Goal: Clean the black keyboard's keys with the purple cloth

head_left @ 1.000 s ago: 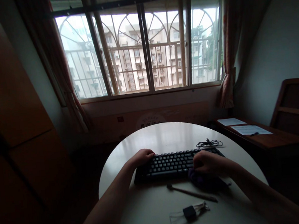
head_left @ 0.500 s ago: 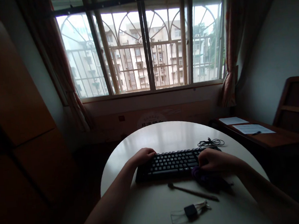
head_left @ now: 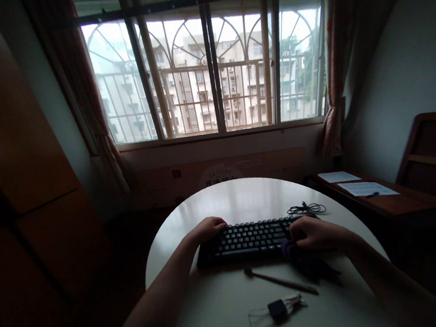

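Note:
A black keyboard [head_left: 248, 238] lies across the middle of the round white table [head_left: 244, 197]. My left hand [head_left: 208, 229] rests on the keyboard's left end, fingers curled over its far corner. My right hand [head_left: 312, 233] is on the keyboard's right part, closed around a dark purple cloth [head_left: 304, 260] that hangs down over the front edge. The fingers of the right hand are bent around the cloth.
A thin brush or stick [head_left: 279, 281] lies in front of the keyboard. A small black object with a clear pouch [head_left: 277, 311] sits nearer me. A coiled black cable [head_left: 306, 208] lies behind the keyboard. A wooden side desk with papers [head_left: 363, 188] stands on the right, a barred window ahead.
My right hand with the cloth has shifted rightward along the keyboard's right part. The left hand has stayed on the left end.

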`<state>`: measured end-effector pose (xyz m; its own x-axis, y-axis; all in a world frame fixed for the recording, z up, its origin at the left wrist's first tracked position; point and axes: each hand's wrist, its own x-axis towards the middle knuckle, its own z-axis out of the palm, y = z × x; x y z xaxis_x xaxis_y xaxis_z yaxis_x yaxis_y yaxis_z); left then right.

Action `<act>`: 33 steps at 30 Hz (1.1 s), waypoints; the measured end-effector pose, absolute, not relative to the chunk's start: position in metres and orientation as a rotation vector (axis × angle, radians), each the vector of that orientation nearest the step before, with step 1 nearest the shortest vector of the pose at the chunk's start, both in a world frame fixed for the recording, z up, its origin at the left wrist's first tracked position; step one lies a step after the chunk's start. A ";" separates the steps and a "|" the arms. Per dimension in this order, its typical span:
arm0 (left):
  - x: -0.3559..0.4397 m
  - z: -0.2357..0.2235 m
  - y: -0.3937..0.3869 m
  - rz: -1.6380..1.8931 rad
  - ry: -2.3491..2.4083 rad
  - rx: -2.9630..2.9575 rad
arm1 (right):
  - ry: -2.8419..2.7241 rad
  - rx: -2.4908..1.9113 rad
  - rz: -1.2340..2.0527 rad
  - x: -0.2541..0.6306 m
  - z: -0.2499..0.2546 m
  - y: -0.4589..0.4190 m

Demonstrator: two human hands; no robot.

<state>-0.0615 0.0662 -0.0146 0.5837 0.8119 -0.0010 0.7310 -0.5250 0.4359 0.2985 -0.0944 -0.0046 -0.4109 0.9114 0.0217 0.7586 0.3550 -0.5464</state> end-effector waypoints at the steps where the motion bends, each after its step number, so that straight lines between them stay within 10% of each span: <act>1: -0.062 -0.015 0.067 0.285 1.241 2.426 | -2.301 -1.460 0.684 0.298 -0.005 -0.094; 33: -0.061 -0.014 0.066 0.288 1.228 2.428 | -2.302 -1.426 0.641 0.294 -0.012 -0.094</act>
<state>-0.0608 0.0655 -0.0137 0.5920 0.8059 0.0018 0.7229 -0.5320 0.4409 0.2940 -0.0938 -0.0116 -0.4281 0.9016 0.0617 0.7399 0.3889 -0.5490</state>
